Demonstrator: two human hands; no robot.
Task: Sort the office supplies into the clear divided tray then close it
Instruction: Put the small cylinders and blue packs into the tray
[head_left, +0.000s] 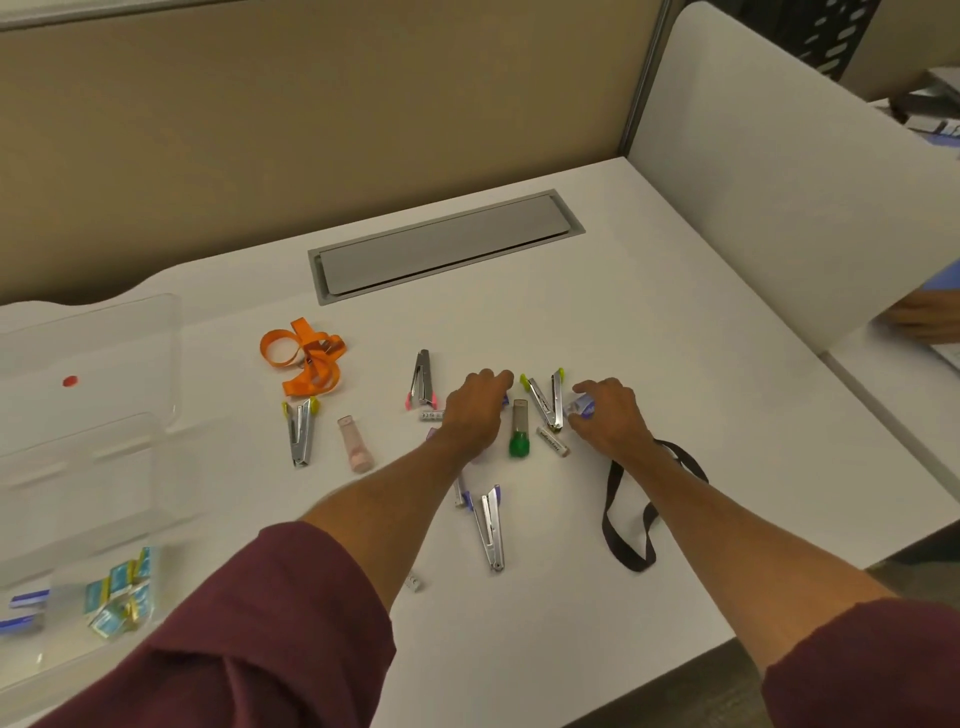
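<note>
- The white desk (649, 322) runs out of frame at its near and right sides. One grey hatch (441, 244) is set into its far part.
- The clear divided tray (88, 467) sits at the desk's far left, cut off by the frame. Its lid stands open behind it, and its clear walls and dividers are hard to trace.
- In the tray's near end lies a heap of teal-and-gold packets (122, 592), too jumbled to count. Left of them are two blue-and-white boxes (23, 603), cut off at the edge.
- The left hand (475, 410) lies palm down mid-desk with its fingers curled to the surface. Whatever is under it is hidden, so I cannot tell if it grips anything.
- The right hand (610, 415) is close beside it, fingers curled round a small blue-and-white box (584, 405).
- There are two lanyards. The orange lanyard (309, 356) lies loose between tray and hands. The black lanyard (631, 519) is partly under the right forearm.
- Four staplers show plainly: pink-tipped stapler (423, 379), left yellow-tipped stapler (301, 431), right yellow-tipped stapler (545, 397) between the hands, and purple-tipped stapler (491, 525).
- A further metal piece (460, 491) is mostly hidden by the left forearm.
- There are two capped tubes: pink tube (356, 444) and green-capped tube (518, 428).
- Three small white sticks (551, 440) lie scattered, their print unreadable.
</note>
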